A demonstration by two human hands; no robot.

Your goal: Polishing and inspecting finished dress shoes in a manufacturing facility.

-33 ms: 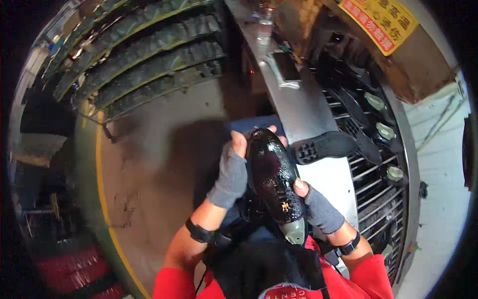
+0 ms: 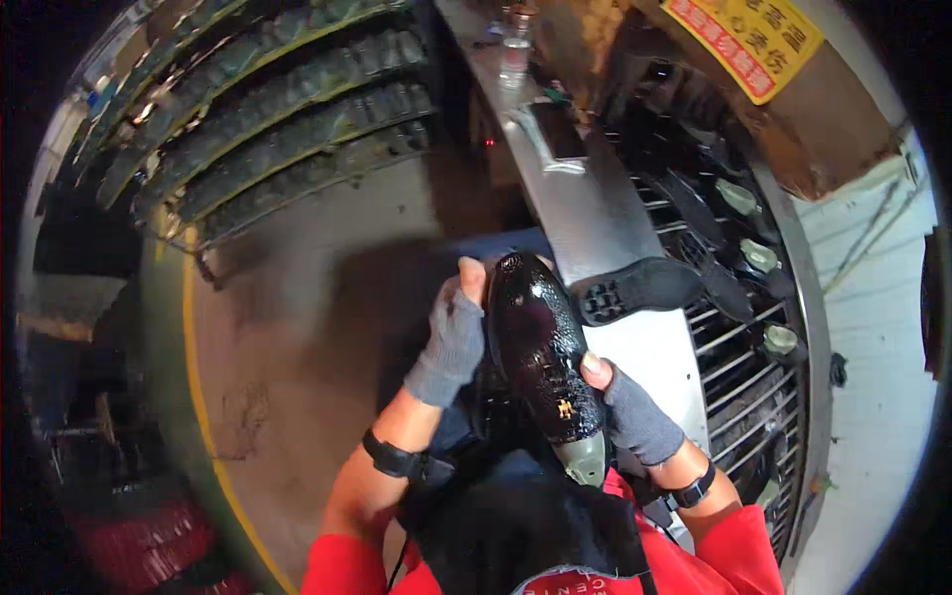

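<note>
A glossy black lasted shoe upper (image 2: 535, 347) is tilted in front of my body, its toe end pointing away from me. A pale green shoe last (image 2: 583, 459) shows at its near end, and a small gold mark sits close to that end. My left hand (image 2: 451, 342), in a grey fingerless glove, supports the toe end, thumb up on the left side and most fingers hidden underneath. On the right side, my right hand (image 2: 640, 412) grips the upper with its thumb on the edge. A black shoe sole (image 2: 645, 288) lies just beyond on the metal bench (image 2: 595, 223).
Right of the bench, a barred rack (image 2: 739, 362) carries black soles and pale green lasts (image 2: 762, 256). A clear bottle (image 2: 515, 48) and a dark flat object (image 2: 561, 129) rest farther along the bench. Shelves of shoes (image 2: 288, 109) stand at the far left.
The left fingers, seen past the toe before, are now mostly hidden behind it. The view has shifted slightly; the shoe upper and right hand keep nearly the same place.
</note>
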